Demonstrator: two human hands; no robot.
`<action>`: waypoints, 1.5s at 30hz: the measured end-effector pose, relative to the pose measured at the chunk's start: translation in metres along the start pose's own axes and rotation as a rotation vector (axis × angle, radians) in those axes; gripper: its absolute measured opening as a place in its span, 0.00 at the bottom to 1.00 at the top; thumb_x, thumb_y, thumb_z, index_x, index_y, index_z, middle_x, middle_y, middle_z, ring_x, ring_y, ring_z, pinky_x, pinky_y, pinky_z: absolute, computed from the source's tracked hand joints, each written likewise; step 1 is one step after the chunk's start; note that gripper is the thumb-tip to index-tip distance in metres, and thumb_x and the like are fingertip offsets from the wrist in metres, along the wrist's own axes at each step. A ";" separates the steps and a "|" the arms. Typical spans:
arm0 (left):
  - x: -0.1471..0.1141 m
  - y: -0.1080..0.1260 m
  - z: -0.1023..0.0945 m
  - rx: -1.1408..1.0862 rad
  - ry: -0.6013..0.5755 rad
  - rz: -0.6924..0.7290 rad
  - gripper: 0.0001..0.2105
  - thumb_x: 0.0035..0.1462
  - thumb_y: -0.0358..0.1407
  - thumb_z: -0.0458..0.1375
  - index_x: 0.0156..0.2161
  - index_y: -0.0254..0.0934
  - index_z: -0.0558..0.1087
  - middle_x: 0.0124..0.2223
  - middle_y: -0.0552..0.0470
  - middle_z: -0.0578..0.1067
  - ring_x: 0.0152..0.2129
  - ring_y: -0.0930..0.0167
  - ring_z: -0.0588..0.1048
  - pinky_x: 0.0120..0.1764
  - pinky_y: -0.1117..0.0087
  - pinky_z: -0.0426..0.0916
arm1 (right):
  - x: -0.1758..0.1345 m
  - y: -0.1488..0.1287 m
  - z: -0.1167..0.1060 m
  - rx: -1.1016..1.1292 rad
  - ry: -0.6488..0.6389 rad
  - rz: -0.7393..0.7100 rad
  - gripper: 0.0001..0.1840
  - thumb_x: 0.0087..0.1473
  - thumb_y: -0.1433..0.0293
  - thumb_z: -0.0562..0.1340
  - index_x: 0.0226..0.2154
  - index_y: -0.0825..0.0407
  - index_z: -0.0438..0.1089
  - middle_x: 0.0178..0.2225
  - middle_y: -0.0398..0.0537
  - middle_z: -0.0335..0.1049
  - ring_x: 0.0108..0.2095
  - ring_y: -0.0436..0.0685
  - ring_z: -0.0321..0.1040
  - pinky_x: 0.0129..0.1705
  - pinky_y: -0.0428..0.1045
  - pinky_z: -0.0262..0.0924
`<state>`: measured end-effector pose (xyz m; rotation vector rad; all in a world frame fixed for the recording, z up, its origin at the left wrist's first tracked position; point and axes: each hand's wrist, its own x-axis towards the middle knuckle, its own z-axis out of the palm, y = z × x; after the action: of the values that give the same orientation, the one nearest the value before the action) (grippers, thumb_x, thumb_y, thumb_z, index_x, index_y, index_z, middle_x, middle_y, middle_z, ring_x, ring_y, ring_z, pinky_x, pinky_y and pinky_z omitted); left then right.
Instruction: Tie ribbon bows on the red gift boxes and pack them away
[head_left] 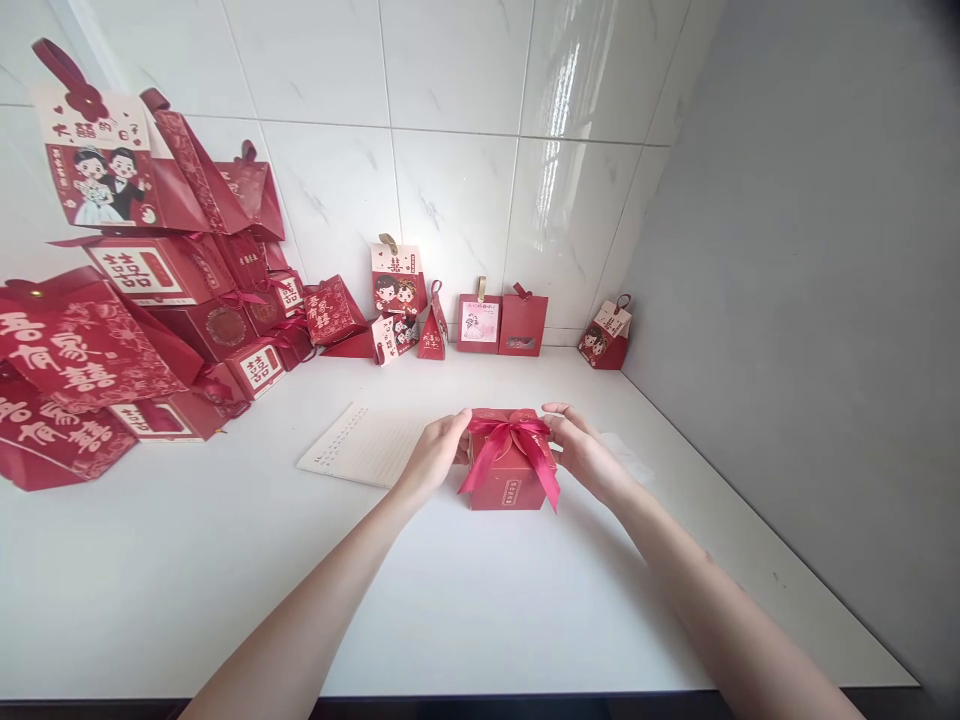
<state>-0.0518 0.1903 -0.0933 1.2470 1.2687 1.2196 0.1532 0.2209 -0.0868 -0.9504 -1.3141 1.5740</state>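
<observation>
A red gift box [508,488] stands upright on the white table, with gold print on its front. Across its top a crimson ribbon bow [513,428] is tied, its two tails hanging down over the front. My left hand [441,452] is closed at the box's upper left side, thumb by the ribbon's left end and fingers partly hidden. At the upper right side is my right hand [583,452], its fingers curled against the box and ribbon while the index finger lies a little apart behind.
An open notebook [367,445] with handwriting lies behind my left hand. Red boxes [214,325] are piled at left. Small gift boxes, one with a pink picture [479,322], line the tiled wall. Clear plastic [628,457] lies beyond my right hand; a grey wall [810,300] borders the right.
</observation>
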 end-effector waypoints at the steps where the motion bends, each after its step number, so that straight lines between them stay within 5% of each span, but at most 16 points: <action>1: -0.001 0.000 0.001 0.024 0.006 -0.018 0.23 0.51 0.57 0.51 0.25 0.36 0.64 0.24 0.55 0.66 0.23 0.72 0.67 0.29 0.70 0.62 | -0.002 -0.002 0.000 -0.083 0.006 -0.009 0.24 0.47 0.53 0.64 0.44 0.45 0.60 0.45 0.46 0.65 0.42 0.56 0.64 0.42 0.51 0.61; 4: -0.004 0.001 0.003 0.137 0.000 -0.032 0.23 0.47 0.58 0.56 0.27 0.36 0.64 0.26 0.54 0.67 0.25 0.70 0.68 0.29 0.70 0.61 | -0.006 -0.006 -0.001 -0.328 -0.113 -0.001 0.47 0.44 0.49 0.65 0.60 0.45 0.46 0.60 0.54 0.50 0.55 0.61 0.57 0.54 0.55 0.56; 9: -0.008 0.004 0.003 0.129 -0.126 -0.030 0.20 0.46 0.51 0.62 0.32 0.36 0.64 0.33 0.52 0.70 0.32 0.68 0.71 0.34 0.70 0.62 | -0.008 -0.007 -0.007 -0.487 -0.292 0.004 0.65 0.39 0.57 0.71 0.65 0.46 0.25 0.64 0.56 0.41 0.59 0.63 0.53 0.56 0.57 0.56; 14: -0.006 0.005 0.000 0.070 -0.197 -0.006 0.17 0.47 0.46 0.61 0.33 0.36 0.65 0.35 0.51 0.71 0.34 0.68 0.70 0.38 0.67 0.63 | -0.006 -0.003 -0.019 -0.550 -0.352 -0.018 0.67 0.42 0.63 0.69 0.64 0.43 0.16 0.60 0.57 0.50 0.52 0.62 0.62 0.50 0.61 0.62; 17: -0.004 0.003 -0.002 0.005 -0.190 0.008 0.13 0.45 0.41 0.60 0.32 0.36 0.64 0.32 0.54 0.70 0.31 0.70 0.70 0.36 0.69 0.63 | -0.001 0.005 -0.020 -0.560 -0.301 -0.172 0.66 0.41 0.63 0.70 0.64 0.43 0.19 0.60 0.57 0.50 0.55 0.64 0.58 0.52 0.62 0.60; 23: -0.011 0.009 0.005 -0.052 0.051 0.212 0.16 0.52 0.47 0.55 0.38 0.36 0.66 0.40 0.48 0.72 0.39 0.66 0.71 0.41 0.67 0.64 | 0.004 0.017 -0.007 -0.837 -0.023 -0.734 0.60 0.46 0.68 0.66 0.65 0.42 0.22 0.62 0.57 0.44 0.61 0.65 0.47 0.58 0.65 0.50; 30: -0.023 0.021 0.015 0.051 0.304 0.332 0.12 0.56 0.45 0.55 0.34 0.37 0.66 0.36 0.50 0.72 0.35 0.69 0.72 0.38 0.71 0.66 | -0.004 0.014 0.003 -0.922 -0.004 -0.891 0.58 0.49 0.68 0.66 0.65 0.43 0.21 0.62 0.60 0.43 0.61 0.66 0.47 0.54 0.63 0.58; 33: -0.027 0.020 0.015 0.146 0.408 0.541 0.07 0.59 0.39 0.54 0.33 0.38 0.65 0.32 0.52 0.70 0.32 0.72 0.71 0.36 0.72 0.66 | -0.006 0.015 0.006 -0.915 -0.001 -0.906 0.57 0.49 0.70 0.66 0.65 0.42 0.24 0.61 0.60 0.43 0.63 0.68 0.44 0.54 0.63 0.58; 35: -0.030 0.019 0.015 0.259 0.467 0.839 0.04 0.59 0.34 0.55 0.32 0.39 0.65 0.30 0.54 0.68 0.29 0.74 0.69 0.33 0.72 0.65 | -0.008 0.015 0.009 -0.903 0.008 -0.955 0.55 0.49 0.70 0.66 0.65 0.42 0.26 0.61 0.60 0.42 0.63 0.68 0.43 0.54 0.63 0.59; 39: -0.038 0.020 0.017 0.515 0.373 1.387 0.04 0.56 0.29 0.57 0.35 0.39 0.66 0.27 0.56 0.67 0.25 0.74 0.66 0.30 0.71 0.64 | -0.012 0.014 0.016 -0.853 0.044 -1.088 0.55 0.50 0.68 0.66 0.65 0.42 0.27 0.61 0.61 0.42 0.62 0.69 0.44 0.53 0.65 0.60; 45: -0.045 0.025 0.020 0.710 0.368 1.534 0.02 0.57 0.30 0.56 0.34 0.39 0.69 0.25 0.57 0.65 0.23 0.77 0.66 0.31 0.71 0.63 | -0.015 0.015 0.020 -0.803 0.078 -1.162 0.58 0.46 0.68 0.69 0.64 0.38 0.27 0.62 0.61 0.40 0.61 0.71 0.47 0.49 0.66 0.64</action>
<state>-0.0286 0.1452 -0.0699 2.8687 0.8622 2.1610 0.1377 0.1985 -0.0975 -0.4481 -1.9490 0.1035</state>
